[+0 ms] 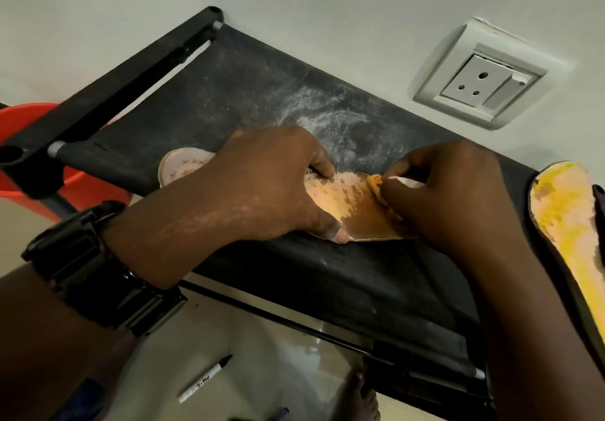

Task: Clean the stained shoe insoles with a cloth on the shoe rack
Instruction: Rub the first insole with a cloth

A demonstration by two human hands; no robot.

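The insole (347, 198) lay flat on the top shelf of the shoe rack (229, 100), across the dusty black fabric, its middle blotched orange-brown and its pale heel end poking out beyond the left hand (268, 185). That hand arched over the insole and held it down, thumb on the near edge and fingertips on the far edge. Just to the right, the cloth (376, 185), a small wad stained orange with a white part showing, was touching the insole's surface. The right hand (451, 191) pinched it between thumb and curled fingers. A chunky black wristband (95, 267) sat on the left wrist. A second insole (566, 221), smeared yellow over pink, rested at the right end of the rack, well apart from the first. Whitish dust marked the shelf fabric behind the hands. A red bucket (26, 123) showed below and behind the rack's left corner. A white wall socket (478, 83) was set in the wall above the shelf. On the tiled floor beneath lay a white marker (206, 378) with a black cap, and near it a bare foot (363, 397).
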